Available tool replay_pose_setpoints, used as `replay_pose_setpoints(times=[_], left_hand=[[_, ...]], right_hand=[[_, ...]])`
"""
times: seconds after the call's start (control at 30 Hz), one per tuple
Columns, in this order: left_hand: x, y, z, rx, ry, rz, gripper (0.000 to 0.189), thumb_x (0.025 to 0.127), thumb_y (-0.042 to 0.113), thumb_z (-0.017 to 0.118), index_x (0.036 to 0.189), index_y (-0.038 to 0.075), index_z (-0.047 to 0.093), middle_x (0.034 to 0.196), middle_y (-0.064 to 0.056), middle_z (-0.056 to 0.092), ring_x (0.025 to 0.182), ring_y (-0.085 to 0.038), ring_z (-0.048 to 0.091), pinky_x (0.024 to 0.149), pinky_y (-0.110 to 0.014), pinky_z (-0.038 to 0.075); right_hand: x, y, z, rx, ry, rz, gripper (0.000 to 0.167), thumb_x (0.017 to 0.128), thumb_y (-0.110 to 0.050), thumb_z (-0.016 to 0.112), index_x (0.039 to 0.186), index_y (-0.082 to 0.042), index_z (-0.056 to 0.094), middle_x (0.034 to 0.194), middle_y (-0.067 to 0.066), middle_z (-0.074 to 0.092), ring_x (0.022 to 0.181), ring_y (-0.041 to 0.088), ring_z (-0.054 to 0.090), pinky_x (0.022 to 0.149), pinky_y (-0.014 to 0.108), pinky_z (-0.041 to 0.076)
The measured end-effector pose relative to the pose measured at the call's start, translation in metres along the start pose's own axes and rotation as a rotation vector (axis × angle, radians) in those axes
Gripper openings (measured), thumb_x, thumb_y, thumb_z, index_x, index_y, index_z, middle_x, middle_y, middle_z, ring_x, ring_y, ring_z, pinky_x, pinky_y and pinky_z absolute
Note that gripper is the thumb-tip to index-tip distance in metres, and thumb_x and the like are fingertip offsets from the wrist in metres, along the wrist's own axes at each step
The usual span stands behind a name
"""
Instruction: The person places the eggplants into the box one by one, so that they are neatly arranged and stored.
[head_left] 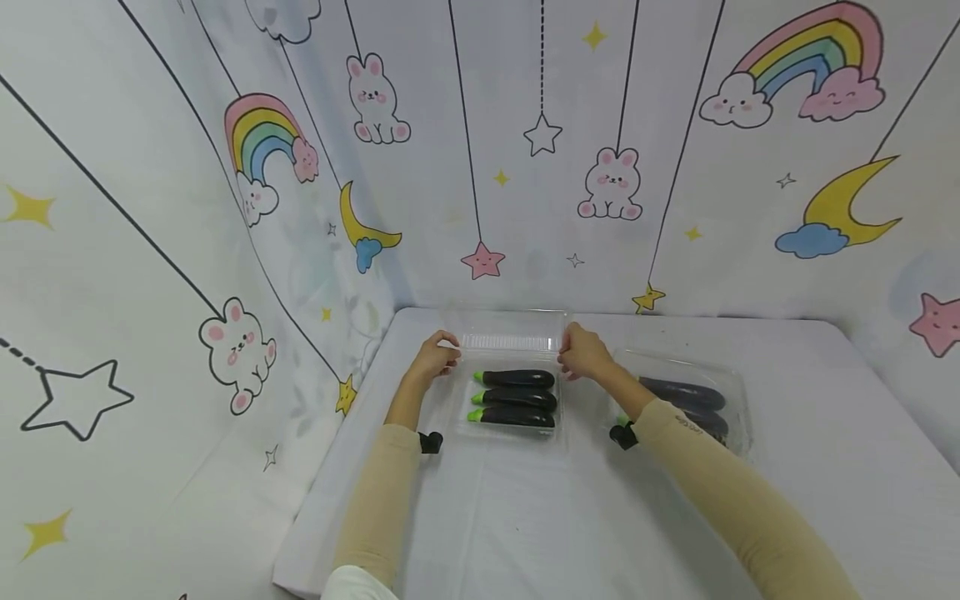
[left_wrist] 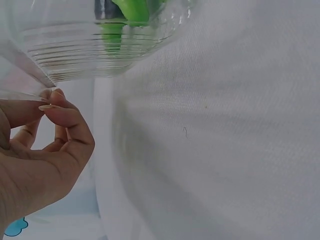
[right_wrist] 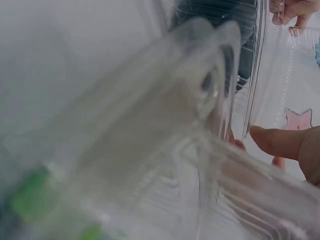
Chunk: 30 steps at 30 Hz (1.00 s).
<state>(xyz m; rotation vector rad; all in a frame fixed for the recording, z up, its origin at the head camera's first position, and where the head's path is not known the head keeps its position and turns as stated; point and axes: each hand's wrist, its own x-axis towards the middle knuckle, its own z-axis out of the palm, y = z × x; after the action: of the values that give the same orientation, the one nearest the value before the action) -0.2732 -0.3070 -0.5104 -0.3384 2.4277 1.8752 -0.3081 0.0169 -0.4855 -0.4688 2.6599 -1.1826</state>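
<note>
A clear plastic clamshell box lies on the white table with its lid raised at the back. Three dark eggplants with green stem ends lie side by side in it, the green ends pointing left. At the box's left back corner, my left hand pinches the clear plastic edge between thumb and fingertips, as the left wrist view shows. My right hand pinches the edge at the right back corner; in the right wrist view its thumb presses the edge, with fingers partly hidden behind the plastic.
To the right, a second clear box with dark eggplants sits partly under my right forearm; its plastic fills the front of the right wrist view. A patterned cloth wall rises behind the white-covered table.
</note>
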Motion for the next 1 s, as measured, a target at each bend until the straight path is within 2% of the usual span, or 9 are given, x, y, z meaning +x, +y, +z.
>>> replay_pose_setpoints(times=[0.13,0.33,0.47,0.6,0.73,0.83,0.9,1.0], left_hand=[[0.001,-0.001,0.001,-0.032,0.005,-0.001,0.020,0.099,-0.001,0.062,0.118,0.004,0.058,0.091,-0.012,0.063,0.084,-0.026,0.063,0.063,-0.026,0.046],[0.002,-0.004,0.001,-0.102,0.011,0.026,0.018,0.097,-0.008,0.062,0.112,0.000,0.056,0.080,-0.006,0.061,0.071,-0.018,0.060,0.062,-0.026,0.045],[0.001,-0.003,0.002,-0.146,0.011,0.024,0.018,0.096,-0.010,0.063,0.112,-0.004,0.055,0.083,-0.008,0.062,0.069,-0.014,0.059,0.064,-0.024,0.048],[-0.001,-0.003,0.002,-0.166,0.011,0.012,0.021,0.098,-0.008,0.062,0.118,-0.004,0.056,0.090,-0.009,0.064,0.074,-0.013,0.060,0.070,-0.024,0.052],[-0.004,-0.003,0.001,-0.175,0.017,0.019,0.015,0.099,-0.006,0.060,0.114,-0.003,0.057,0.092,-0.009,0.066,0.079,-0.017,0.062,0.080,-0.032,0.054],[-0.005,-0.003,0.001,-0.206,0.015,0.028,0.013,0.098,-0.007,0.059,0.111,-0.004,0.057,0.093,-0.015,0.067,0.080,-0.021,0.063,0.083,-0.037,0.054],[-0.005,-0.004,0.001,-0.202,0.013,0.031,0.015,0.098,-0.009,0.055,0.113,-0.005,0.056,0.100,-0.017,0.066,0.081,-0.022,0.062,0.081,-0.036,0.052],[-0.004,-0.006,0.001,-0.190,0.023,0.034,0.016,0.099,-0.009,0.052,0.114,-0.006,0.057,0.106,-0.019,0.062,0.077,-0.019,0.057,0.069,-0.026,0.047]], right_hand=[[0.000,0.002,-0.002,-0.060,-0.024,-0.021,0.018,0.096,0.001,0.067,0.101,0.000,0.051,0.088,0.017,0.070,0.083,0.036,0.075,0.060,0.031,0.061],[0.001,0.005,-0.004,-0.104,-0.046,-0.044,0.019,0.095,-0.001,0.069,0.096,-0.002,0.050,0.085,0.016,0.071,0.080,0.035,0.075,0.058,0.030,0.061],[0.000,0.006,-0.004,-0.130,-0.046,-0.050,0.018,0.095,-0.001,0.070,0.096,-0.002,0.052,0.090,0.016,0.072,0.079,0.031,0.075,0.058,0.028,0.060],[-0.004,0.004,-0.007,-0.156,-0.061,-0.059,0.018,0.096,-0.001,0.070,0.096,-0.002,0.052,0.095,0.016,0.073,0.080,0.029,0.075,0.059,0.028,0.060],[-0.008,0.001,-0.011,-0.198,-0.080,-0.076,0.012,0.095,0.007,0.062,0.094,-0.002,0.053,0.093,0.016,0.070,0.079,0.027,0.073,0.060,0.029,0.060],[-0.011,-0.001,-0.014,-0.248,-0.079,-0.082,0.013,0.092,0.011,0.061,0.096,-0.001,0.057,0.095,0.015,0.067,0.074,0.022,0.071,0.060,0.029,0.059],[-0.013,-0.002,-0.016,-0.274,-0.084,-0.076,0.014,0.090,0.011,0.064,0.098,0.000,0.061,0.098,0.015,0.068,0.073,0.020,0.069,0.061,0.029,0.059],[-0.014,-0.002,-0.018,-0.272,-0.109,-0.054,0.018,0.089,0.014,0.064,0.103,0.002,0.067,0.105,0.019,0.069,0.075,0.020,0.070,0.062,0.029,0.059]])
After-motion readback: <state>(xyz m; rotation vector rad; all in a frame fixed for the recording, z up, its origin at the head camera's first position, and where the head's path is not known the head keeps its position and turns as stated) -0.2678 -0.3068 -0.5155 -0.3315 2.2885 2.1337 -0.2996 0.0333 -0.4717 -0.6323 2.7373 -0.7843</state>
